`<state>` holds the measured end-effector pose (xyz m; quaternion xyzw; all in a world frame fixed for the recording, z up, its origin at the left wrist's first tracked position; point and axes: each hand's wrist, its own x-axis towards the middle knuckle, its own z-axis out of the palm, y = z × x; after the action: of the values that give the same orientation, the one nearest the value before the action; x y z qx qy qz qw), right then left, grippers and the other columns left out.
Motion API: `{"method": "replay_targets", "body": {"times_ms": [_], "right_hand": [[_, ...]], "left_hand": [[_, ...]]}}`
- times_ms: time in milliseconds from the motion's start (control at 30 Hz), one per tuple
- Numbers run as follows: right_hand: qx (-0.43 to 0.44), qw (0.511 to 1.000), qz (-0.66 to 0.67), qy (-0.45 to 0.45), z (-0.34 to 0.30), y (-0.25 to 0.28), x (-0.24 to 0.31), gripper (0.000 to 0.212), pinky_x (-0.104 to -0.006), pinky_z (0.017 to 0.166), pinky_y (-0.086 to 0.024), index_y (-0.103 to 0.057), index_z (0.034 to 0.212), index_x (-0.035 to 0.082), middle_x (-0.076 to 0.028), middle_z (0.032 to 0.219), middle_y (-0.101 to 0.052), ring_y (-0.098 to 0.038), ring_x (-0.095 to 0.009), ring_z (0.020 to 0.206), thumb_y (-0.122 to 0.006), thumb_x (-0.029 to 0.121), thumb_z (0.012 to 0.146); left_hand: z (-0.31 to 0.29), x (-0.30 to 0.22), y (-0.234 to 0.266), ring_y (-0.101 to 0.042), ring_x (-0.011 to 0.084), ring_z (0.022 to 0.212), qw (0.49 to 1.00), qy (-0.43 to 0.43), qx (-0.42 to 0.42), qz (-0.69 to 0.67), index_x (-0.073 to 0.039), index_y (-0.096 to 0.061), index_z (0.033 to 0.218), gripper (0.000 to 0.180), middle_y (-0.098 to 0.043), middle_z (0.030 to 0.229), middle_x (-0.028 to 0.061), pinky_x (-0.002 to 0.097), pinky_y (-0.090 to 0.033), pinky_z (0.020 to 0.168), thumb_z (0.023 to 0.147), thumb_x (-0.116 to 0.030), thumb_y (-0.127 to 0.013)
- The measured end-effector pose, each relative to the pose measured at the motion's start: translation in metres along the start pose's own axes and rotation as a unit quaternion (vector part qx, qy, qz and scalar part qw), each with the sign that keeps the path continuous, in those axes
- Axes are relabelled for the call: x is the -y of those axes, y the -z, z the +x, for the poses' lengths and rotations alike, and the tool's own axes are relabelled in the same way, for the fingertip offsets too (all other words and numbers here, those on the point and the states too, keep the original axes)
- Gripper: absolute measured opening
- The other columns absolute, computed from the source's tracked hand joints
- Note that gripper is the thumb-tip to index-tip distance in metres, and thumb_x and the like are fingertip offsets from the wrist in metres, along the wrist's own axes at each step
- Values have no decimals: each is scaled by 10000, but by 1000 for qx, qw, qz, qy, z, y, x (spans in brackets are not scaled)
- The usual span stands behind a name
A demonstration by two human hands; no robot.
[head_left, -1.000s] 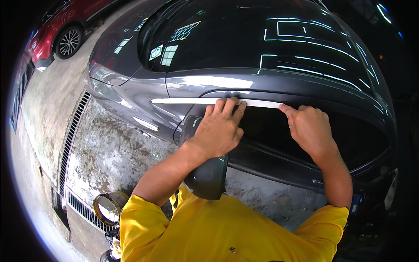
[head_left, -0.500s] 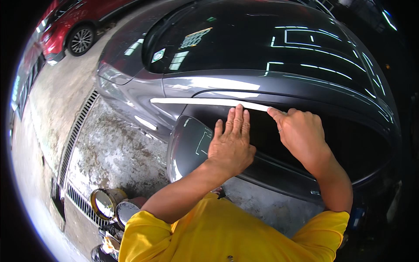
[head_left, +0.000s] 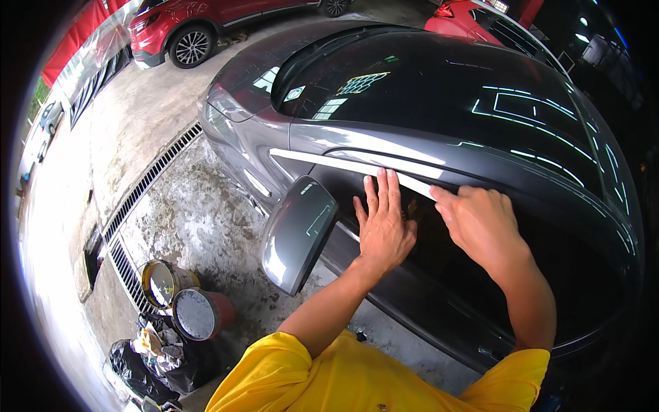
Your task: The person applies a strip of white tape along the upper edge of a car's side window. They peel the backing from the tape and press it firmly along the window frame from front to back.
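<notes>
A long white strip (head_left: 328,161), apparently tape, runs along the upper edge of the side window of a grey car (head_left: 244,86). My left hand (head_left: 386,237) lies open over the dark window, its outstretched fingertips pressing on the strip. My right hand (head_left: 484,221) is closed at the strip's right end, with thumb and forefinger pinching it; the rest of that end is hidden under the fingers. Left of my left hand, the grey side mirror (head_left: 287,244) sticks out from the door.
Two buckets, one yellowish (head_left: 185,278) and one reddish (head_left: 223,309), stand on the floor at lower left beside black rubbish bags (head_left: 195,364). A drain grate (head_left: 154,175) crosses the concrete. Red cars (head_left: 237,17) are parked beyond the grey one.
The view has turned, so the car and strip appear slanted and more floor shows. Left fingers remain on the strip, now a little more spread. The right hand still pinches the strip's end.
</notes>
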<state>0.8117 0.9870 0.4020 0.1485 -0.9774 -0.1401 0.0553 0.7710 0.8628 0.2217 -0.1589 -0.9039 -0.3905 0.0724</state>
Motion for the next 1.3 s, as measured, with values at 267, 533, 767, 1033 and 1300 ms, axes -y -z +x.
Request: {"method": "replay_targets", "body": {"times_ms": [267,533,767,1033,1300], "right_hand": [[-29,999,-7,-11,-79,49,-13,243,-353,453,-434,-794,1197,171,-10,678,-499,-561,-196,472,-770,216,959],[-2,998,-63,1,-89,59,-8,240,-335,426,-387,-802,1175,129,7,651,-415,-456,-156,435,-777,157,938],[-25,997,-66,-33,-79,45,-31,280,-353,447,-463,-798,1198,136,-24,672,-512,-566,-204,463,-779,147,919],[-25,996,-89,16,-90,33,-33,335,-332,458,-509,-784,1254,161,-7,733,-547,-604,-174,484,-767,165,919],[-39,992,-116,39,-96,23,-41,354,-322,510,-573,-762,1294,138,-24,750,-586,-675,-166,546,-743,189,945]], "left_hand": [[-3,4,-11,48,524,1635,997,-3,-13,-75,17,-11,1701,1103,-57,1781,265,766,-35,1237,823,-132,-662],[-2,11,-23,24,538,1631,994,-27,-68,-82,-2,-57,1705,1117,-77,1771,284,786,-100,1194,768,-110,-657],[-2,5,-29,35,531,1632,994,-14,-91,-67,-29,-111,1714,1109,-71,1784,257,787,-128,1183,771,-110,-689],[-2,-2,-33,63,525,1636,995,-14,-98,-25,-37,-114,1724,1116,-72,1800,224,800,-114,1185,748,-64,-655],[1,-1,-36,59,504,1644,993,-7,-114,-32,-94,-124,1735,1098,-100,1806,190,794,-105,1192,759,-56,-626]]}}
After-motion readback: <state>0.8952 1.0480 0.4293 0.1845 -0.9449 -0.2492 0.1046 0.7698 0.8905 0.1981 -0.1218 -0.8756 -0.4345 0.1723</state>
